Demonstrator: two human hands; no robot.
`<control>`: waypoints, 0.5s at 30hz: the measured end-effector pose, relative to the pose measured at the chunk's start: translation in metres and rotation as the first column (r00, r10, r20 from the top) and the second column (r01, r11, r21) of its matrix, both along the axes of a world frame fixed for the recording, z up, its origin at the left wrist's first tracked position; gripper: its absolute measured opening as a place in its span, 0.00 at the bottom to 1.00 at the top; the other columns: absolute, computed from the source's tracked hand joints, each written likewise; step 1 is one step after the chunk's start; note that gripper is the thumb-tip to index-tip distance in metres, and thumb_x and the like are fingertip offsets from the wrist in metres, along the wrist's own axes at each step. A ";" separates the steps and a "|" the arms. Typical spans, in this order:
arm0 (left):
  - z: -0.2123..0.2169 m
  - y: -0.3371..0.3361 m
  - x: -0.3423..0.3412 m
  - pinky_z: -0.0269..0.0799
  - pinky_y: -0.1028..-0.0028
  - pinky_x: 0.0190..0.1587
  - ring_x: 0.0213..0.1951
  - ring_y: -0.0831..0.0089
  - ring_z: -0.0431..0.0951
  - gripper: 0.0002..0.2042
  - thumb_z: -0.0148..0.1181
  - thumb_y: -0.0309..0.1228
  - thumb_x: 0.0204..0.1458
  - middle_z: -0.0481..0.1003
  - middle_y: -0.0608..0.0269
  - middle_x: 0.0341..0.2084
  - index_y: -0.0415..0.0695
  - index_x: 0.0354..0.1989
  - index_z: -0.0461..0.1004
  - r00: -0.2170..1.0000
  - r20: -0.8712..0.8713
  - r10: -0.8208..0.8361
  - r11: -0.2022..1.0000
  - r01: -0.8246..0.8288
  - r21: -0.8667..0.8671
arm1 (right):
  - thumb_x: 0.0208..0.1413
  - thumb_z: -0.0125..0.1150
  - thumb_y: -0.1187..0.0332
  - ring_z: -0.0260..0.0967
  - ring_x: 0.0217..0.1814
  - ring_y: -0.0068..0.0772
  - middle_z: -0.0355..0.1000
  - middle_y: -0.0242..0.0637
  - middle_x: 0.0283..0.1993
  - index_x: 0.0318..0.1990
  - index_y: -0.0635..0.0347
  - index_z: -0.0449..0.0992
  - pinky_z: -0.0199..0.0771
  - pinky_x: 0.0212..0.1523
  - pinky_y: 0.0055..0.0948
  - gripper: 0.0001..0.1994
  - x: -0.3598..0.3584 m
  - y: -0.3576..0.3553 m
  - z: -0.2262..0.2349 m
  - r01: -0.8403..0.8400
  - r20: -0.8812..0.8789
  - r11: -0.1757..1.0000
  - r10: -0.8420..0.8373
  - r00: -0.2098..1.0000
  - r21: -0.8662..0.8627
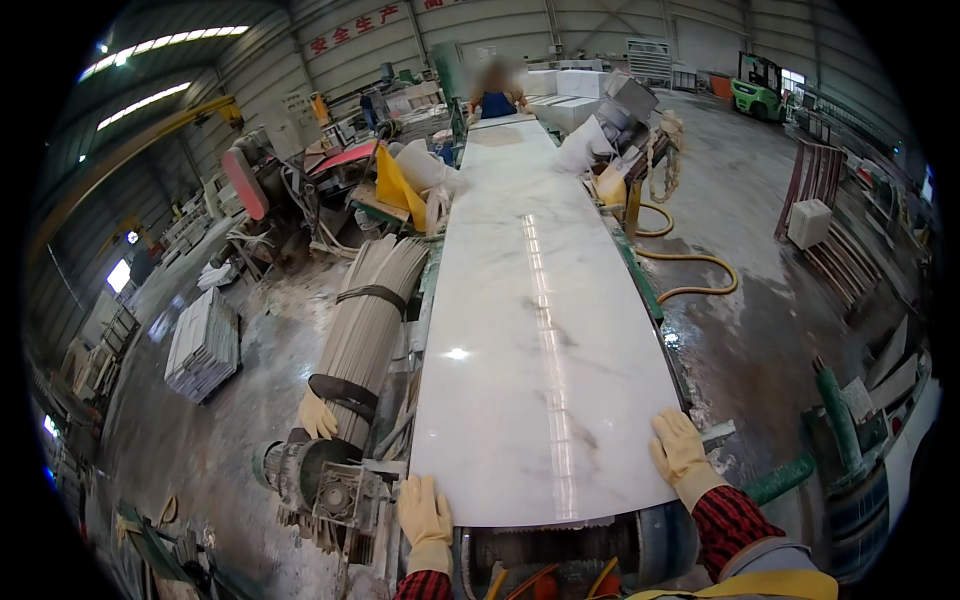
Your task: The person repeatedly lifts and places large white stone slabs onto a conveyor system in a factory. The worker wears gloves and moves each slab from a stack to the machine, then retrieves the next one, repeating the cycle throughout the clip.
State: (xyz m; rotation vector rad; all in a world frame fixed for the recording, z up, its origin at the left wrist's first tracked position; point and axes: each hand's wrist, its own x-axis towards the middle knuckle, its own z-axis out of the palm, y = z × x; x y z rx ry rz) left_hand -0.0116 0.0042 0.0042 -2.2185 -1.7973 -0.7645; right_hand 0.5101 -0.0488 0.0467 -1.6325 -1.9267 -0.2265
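Looks like we're steadying this veined marble slab (pixel 490 350) between our left hand (pixel 426 518) and right hand (pixel 680 452), fingers loosely extended, palms hidden; next move probably needs even pressure.

So the only lettering I can really make out is a line of big red Chinese characters (pixel 355 30) high on the grey back wall (pixel 340 68): four together, gap, then more on the right, clipped by the frame's top edge.
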 end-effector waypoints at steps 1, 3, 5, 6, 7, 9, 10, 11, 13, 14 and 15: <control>0.001 0.000 0.000 0.69 0.44 0.62 0.62 0.36 0.71 0.24 0.67 0.34 0.56 0.73 0.39 0.63 0.41 0.62 0.75 1.000 0.016 -0.008 1.000 0.008 -0.014 | 0.57 0.64 0.68 0.70 0.59 0.64 0.73 0.57 0.56 0.54 0.66 0.76 0.70 0.65 0.55 0.19 0.000 0.000 0.000 0.001 -0.001 1.000 -0.001 1.000 -0.004; 0.004 -0.001 0.000 0.69 0.44 0.61 0.61 0.36 0.72 0.24 0.67 0.33 0.56 0.73 0.39 0.62 0.40 0.61 0.75 0.999 0.048 -0.020 0.998 0.023 -0.059 | 0.57 0.64 0.67 0.70 0.59 0.64 0.73 0.57 0.56 0.54 0.66 0.76 0.70 0.65 0.55 0.19 0.001 -0.001 0.000 0.004 -0.012 1.000 -0.004 1.000 -0.014; 0.006 -0.001 0.001 0.69 0.44 0.60 0.60 0.35 0.72 0.23 0.67 0.32 0.55 0.73 0.39 0.60 0.39 0.60 0.75 0.998 0.040 -0.038 0.999 0.038 0.001 | 0.57 0.64 0.67 0.70 0.59 0.64 0.73 0.56 0.56 0.54 0.66 0.76 0.70 0.65 0.55 0.19 0.001 -0.001 0.000 0.002 -0.013 1.000 -0.002 1.000 -0.009; 0.006 -0.001 0.001 0.69 0.45 0.60 0.59 0.35 0.72 0.23 0.67 0.32 0.55 0.73 0.39 0.59 0.39 0.60 0.75 0.998 0.035 -0.046 0.998 0.045 0.032 | 0.57 0.64 0.67 0.70 0.59 0.64 0.73 0.56 0.56 0.54 0.66 0.76 0.70 0.65 0.55 0.19 0.001 -0.001 0.000 0.001 -0.006 1.000 -0.001 1.000 0.007; 0.007 -0.001 0.001 0.69 0.44 0.60 0.59 0.35 0.72 0.23 0.67 0.31 0.55 0.74 0.38 0.58 0.39 0.60 0.75 0.998 0.032 -0.050 0.998 0.048 0.047 | 0.57 0.64 0.67 0.70 0.59 0.64 0.73 0.56 0.56 0.54 0.66 0.76 0.70 0.65 0.55 0.18 0.000 -0.002 -0.001 0.000 -0.010 1.000 0.000 1.000 0.007; 0.007 -0.002 0.001 0.69 0.44 0.60 0.59 0.35 0.72 0.23 0.67 0.31 0.55 0.74 0.38 0.57 0.39 0.59 0.76 0.998 0.026 -0.060 0.995 0.058 0.075 | 0.58 0.64 0.67 0.70 0.60 0.63 0.73 0.56 0.56 0.54 0.66 0.76 0.70 0.66 0.55 0.19 0.000 -0.003 -0.002 -0.001 0.008 0.999 0.001 1.000 0.036; 0.006 -0.003 0.001 0.69 0.44 0.60 0.58 0.35 0.72 0.23 0.66 0.31 0.55 0.74 0.38 0.57 0.39 0.59 0.76 0.998 0.023 -0.063 0.995 0.061 0.079 | 0.58 0.64 0.67 0.70 0.60 0.63 0.73 0.56 0.56 0.55 0.66 0.76 0.70 0.66 0.55 0.19 0.000 -0.004 -0.002 -0.005 -0.001 0.999 0.005 1.000 0.042; 0.006 -0.003 0.001 0.69 0.44 0.60 0.58 0.35 0.72 0.22 0.66 0.31 0.55 0.74 0.38 0.57 0.39 0.59 0.76 0.998 0.021 -0.066 0.995 0.064 0.082 | 0.58 0.64 0.67 0.70 0.60 0.63 0.73 0.55 0.56 0.55 0.66 0.76 0.70 0.66 0.55 0.19 0.000 -0.005 -0.002 0.001 0.007 0.999 -0.002 1.000 0.032; 0.006 -0.004 0.000 0.69 0.43 0.60 0.58 0.35 0.72 0.22 0.66 0.31 0.55 0.73 0.37 0.57 0.38 0.59 0.75 0.997 0.021 -0.069 0.995 0.067 0.077 | 0.58 0.64 0.67 0.70 0.59 0.63 0.73 0.55 0.56 0.55 0.66 0.76 0.70 0.66 0.55 0.19 0.000 -0.006 -0.002 0.004 -0.001 1.000 -0.004 1.000 0.014; 0.006 -0.004 0.000 0.69 0.43 0.60 0.59 0.35 0.72 0.22 0.66 0.31 0.55 0.73 0.37 0.58 0.38 0.59 0.75 0.997 0.023 -0.069 0.995 0.067 0.069 | 0.58 0.64 0.67 0.70 0.60 0.62 0.73 0.55 0.57 0.55 0.65 0.76 0.70 0.66 0.55 0.19 0.000 -0.007 -0.002 0.006 -0.008 1.000 -0.006 1.000 0.001; 0.006 -0.004 0.000 0.69 0.43 0.61 0.59 0.34 0.72 0.22 0.66 0.31 0.55 0.73 0.37 0.58 0.38 0.59 0.75 0.997 0.030 -0.070 0.996 0.069 0.061 | 0.58 0.64 0.67 0.70 0.60 0.62 0.73 0.55 0.57 0.55 0.65 0.76 0.70 0.66 0.55 0.19 0.000 -0.007 -0.002 0.007 -0.015 1.000 -0.007 1.000 -0.012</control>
